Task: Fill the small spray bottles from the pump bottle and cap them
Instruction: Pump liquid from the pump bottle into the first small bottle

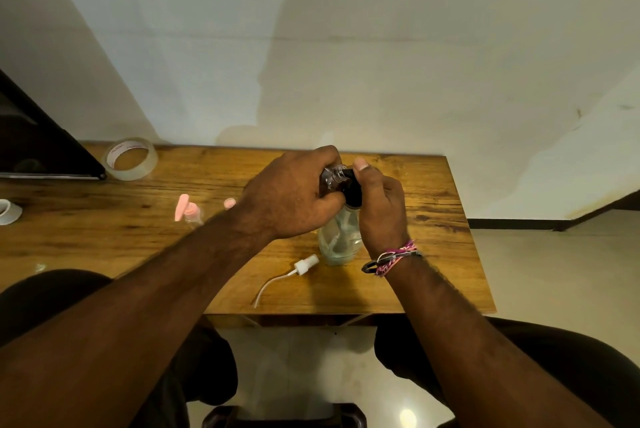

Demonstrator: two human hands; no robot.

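Wooden worktop (433, 254) carries clear pump bottle (339, 237); right hand (381, 205) clasps its black pump, left hand (294, 195) clamps small clear spray bottle (334, 176) at twelve o'clock, to catch liquid.

Dim, warm light; a broad head-and-arms shadow falls on the wall (346, 46). A glare spot shines on the floor (408, 416). Wide-angle bending skews the edges.

Two spray bottles (334, 175) (192, 214), one pump bottle (341, 237), one tape roll (131, 158)
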